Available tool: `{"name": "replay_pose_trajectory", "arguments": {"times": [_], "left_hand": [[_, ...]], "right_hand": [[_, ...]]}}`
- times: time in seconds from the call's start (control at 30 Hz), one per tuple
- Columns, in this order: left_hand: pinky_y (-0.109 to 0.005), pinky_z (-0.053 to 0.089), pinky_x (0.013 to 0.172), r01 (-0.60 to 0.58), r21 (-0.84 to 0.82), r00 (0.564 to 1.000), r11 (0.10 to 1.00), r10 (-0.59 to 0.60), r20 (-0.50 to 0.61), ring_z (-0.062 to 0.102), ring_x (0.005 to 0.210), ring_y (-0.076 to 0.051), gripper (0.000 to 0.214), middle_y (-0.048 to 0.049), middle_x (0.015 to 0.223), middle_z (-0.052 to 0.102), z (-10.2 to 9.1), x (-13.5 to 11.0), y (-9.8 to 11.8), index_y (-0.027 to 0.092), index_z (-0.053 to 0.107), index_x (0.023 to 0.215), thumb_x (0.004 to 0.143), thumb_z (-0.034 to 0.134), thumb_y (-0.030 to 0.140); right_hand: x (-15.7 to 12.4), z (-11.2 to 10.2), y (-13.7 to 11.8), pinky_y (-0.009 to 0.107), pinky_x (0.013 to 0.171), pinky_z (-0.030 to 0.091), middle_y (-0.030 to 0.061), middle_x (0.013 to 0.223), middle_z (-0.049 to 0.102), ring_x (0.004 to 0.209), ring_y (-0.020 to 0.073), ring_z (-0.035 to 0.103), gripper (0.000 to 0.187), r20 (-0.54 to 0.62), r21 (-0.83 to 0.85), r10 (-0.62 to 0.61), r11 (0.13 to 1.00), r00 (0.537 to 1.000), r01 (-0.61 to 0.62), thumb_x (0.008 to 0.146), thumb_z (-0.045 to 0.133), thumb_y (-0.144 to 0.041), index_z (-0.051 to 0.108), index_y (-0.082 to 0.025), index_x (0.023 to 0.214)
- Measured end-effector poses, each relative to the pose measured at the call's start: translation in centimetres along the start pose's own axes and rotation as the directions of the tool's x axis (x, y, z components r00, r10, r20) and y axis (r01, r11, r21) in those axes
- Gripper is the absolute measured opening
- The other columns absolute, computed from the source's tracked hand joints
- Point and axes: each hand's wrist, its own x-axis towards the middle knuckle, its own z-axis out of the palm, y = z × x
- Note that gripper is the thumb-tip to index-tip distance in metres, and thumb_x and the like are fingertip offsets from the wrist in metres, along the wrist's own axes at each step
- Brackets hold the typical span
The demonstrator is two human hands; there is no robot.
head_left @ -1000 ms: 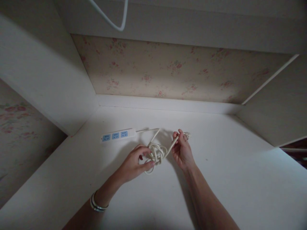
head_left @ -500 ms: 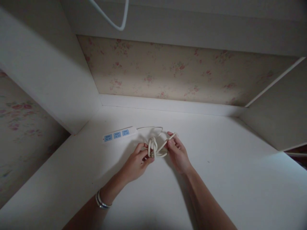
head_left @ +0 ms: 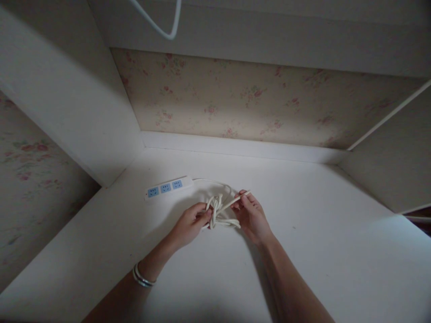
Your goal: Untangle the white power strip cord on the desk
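Observation:
A cream power cord (head_left: pixel 229 222) is bunched in loops between my hands, above the white surface. My left hand (head_left: pixel 190 223) pinches the left side of the bundle, where turns of cord cross over each other. With closed fingers my right hand (head_left: pixel 252 216) grips a straight stretch of the same cord, whose end points up to the right. Behind and to the left lies a white power strip (head_left: pixel 184 182) with blue sockets, and its cord runs right toward the bundle. My fingers hide parts of the loops.
The white tabletop (head_left: pixel 303 260) stretches around my arms. A low ledge (head_left: pixel 235 146) and floral wallpaper (head_left: pixel 208 98) close off the back, with white panels (head_left: pixel 67 89) at the left. A white loop (head_left: pixel 170 31) hangs at the top.
The looped bundle has turned and drawn tighter around the cord by my left fingers. My right hand has shifted slightly right and down, still holding the cord. The power strip stays put.

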Motion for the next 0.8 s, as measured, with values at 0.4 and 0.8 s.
{"name": "replay_pose_trajectory", "arguments": {"times": [0.4, 0.8], "left_hand": [[-0.023, 0.045, 0.061, 0.038, -0.004, 0.996, 0.999, -0.038, -0.086, 0.057, 0.065, -0.012, 0.030, 0.0000, 0.068, 0.058, -0.3, 0.4, -1.5, 0.015, 0.056, 0.082, 0.087, 0.052, 0.044], [-0.028, 0.042, 0.075, -0.115, 0.558, 0.879, 0.822, 0.345, -0.329, 0.053, 0.080, -0.017, 0.016, -0.0031, 0.080, 0.058, -0.9, -0.3, -0.4, 0.019, 0.058, 0.082, 0.086, 0.054, 0.034]], "right_hand": [[0.1, -0.6, 0.5, 0.025, 0.073, 0.045, -0.0017, 0.080, 0.069, 0.069, 0.0096, 0.056, 0.017, -0.004, -0.080, -0.005, 0.997, 1.000, 0.005, 0.070, 0.079, -0.026, 0.067, -0.022, 0.082], [0.0, -0.3, 0.7, 0.023, 0.066, 0.041, -0.0028, 0.071, 0.063, 0.065, 0.0096, 0.052, 0.018, -0.035, -0.170, -0.009, 0.985, 0.999, 0.003, 0.069, 0.080, -0.030, 0.068, -0.021, 0.079]]}}
